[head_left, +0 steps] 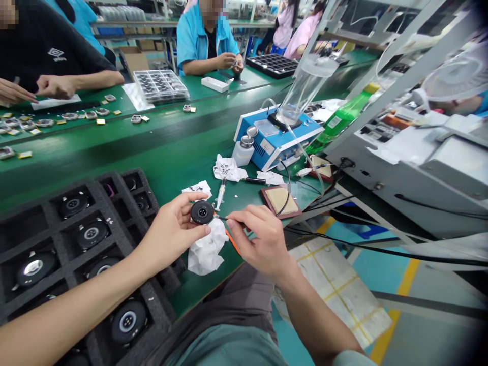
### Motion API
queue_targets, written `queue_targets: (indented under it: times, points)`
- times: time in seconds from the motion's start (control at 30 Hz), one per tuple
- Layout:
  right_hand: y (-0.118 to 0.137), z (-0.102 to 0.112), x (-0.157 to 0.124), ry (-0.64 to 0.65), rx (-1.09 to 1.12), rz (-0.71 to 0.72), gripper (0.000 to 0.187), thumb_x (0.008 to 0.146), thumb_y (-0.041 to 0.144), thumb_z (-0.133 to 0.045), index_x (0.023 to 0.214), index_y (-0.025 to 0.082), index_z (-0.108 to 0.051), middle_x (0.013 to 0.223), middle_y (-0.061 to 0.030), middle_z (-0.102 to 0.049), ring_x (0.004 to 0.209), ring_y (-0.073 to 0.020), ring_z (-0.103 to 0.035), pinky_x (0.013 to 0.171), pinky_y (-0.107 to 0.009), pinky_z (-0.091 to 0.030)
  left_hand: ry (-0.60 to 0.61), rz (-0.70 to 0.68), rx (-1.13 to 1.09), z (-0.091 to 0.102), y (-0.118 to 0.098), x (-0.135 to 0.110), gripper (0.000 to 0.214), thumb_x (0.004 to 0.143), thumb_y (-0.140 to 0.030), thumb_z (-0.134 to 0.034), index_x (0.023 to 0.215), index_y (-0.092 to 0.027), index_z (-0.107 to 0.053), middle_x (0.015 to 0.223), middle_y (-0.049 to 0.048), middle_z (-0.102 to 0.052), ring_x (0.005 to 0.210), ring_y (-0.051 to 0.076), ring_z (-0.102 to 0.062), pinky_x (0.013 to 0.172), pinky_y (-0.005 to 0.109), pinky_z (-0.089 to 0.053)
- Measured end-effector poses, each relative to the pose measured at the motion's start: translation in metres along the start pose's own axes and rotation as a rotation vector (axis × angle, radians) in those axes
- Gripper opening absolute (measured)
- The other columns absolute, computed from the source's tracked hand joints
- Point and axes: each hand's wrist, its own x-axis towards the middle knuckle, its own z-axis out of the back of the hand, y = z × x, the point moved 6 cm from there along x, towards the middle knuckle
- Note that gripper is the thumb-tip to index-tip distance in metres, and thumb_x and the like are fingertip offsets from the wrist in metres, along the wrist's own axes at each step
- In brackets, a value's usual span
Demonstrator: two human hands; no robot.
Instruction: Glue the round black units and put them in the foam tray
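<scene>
My left hand grips a round black watch case by its edge, its back with small metal contacts facing up. In my right hand is a thin dark pen-like tool, pinched between thumb and fingers. The tool's tip is at the right edge of the watch case; whether it touches cannot be made out. Just below the watch case lies a crumpled white tissue. Behind it, a small syringe rests on the green table beside a stained tissue.
A dark foam tray with several watch cases lies under my left forearm. Ahead are a pump bottle, a blue machine, a green bottle and a sponge pad with a cable over it. Co-workers sit across a conveyor belt.
</scene>
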Motion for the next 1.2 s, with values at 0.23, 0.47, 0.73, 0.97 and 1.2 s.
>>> queue_targets:
  times: [0.23,0.47,0.73,0.97,1.2]
  points:
    - [-0.0006,0.0012,-0.0023,-0.002,0.006,-0.003,0.014,0.096,0.017,-0.059,0.087,0.018,-0.07,0.075,-0.0017,-0.07,0.068,-0.0149,-0.061,0.068,-0.033,-0.043,0.008,0.016,-0.01,-0.0011,0.0004,-0.0006,0.061,0.065,-0.012,-0.082,0.122,-0.016,-0.061,0.103,0.0054,-0.074,0.091,0.019,-0.071,0.086,0.032,-0.055]
    - [0.0001,0.0008,-0.0021,-0.003,0.013,0.0,0.013,0.095,0.016,-0.06,0.087,0.018,-0.07,0.075,-0.0015,-0.07,0.069,-0.0149,-0.062,0.069,-0.033,-0.043,0.011,0.004,-0.009,-0.0005,0.0007,0.0,0.06,0.064,-0.012,-0.081,0.121,-0.016,-0.061,0.1,0.0042,-0.074,0.088,0.019,-0.07,0.084,0.032,-0.055]
    - [0.0001,0.0005,-0.0029,-0.003,0.021,0.004,0.011,0.094,0.015,-0.061,0.088,0.018,-0.07,0.074,-0.0015,-0.069,0.068,-0.0151,-0.061,0.068,-0.033,-0.043,0.024,0.017,-0.041,-0.0024,0.0025,-0.0003,0.065,0.063,-0.013,-0.081,0.124,-0.014,-0.059,0.095,0.002,-0.071,0.084,0.015,-0.066,0.08,0.029,-0.052]
    - [0.0009,0.0007,-0.0043,-0.007,0.021,0.006,0.01,0.094,0.014,-0.062,0.088,0.018,-0.069,0.072,-0.0004,-0.066,0.065,-0.0142,-0.058,0.067,-0.032,-0.042,0.024,0.013,-0.044,-0.0025,0.0031,-0.0014,0.065,0.063,-0.012,-0.08,0.124,-0.014,-0.058,0.098,0.003,-0.071,0.084,0.015,-0.066,0.08,0.029,-0.051]
    - [0.0012,0.0002,-0.0042,-0.008,0.004,0.004,0.011,0.094,0.015,-0.062,0.088,0.018,-0.07,0.072,-0.0011,-0.067,0.066,-0.0147,-0.058,0.068,-0.032,-0.043,0.036,-0.012,-0.057,-0.0033,0.0035,-0.0006,0.063,0.064,-0.011,-0.08,0.124,-0.014,-0.059,0.097,0.002,-0.07,0.083,0.013,-0.064,0.08,0.027,-0.051]
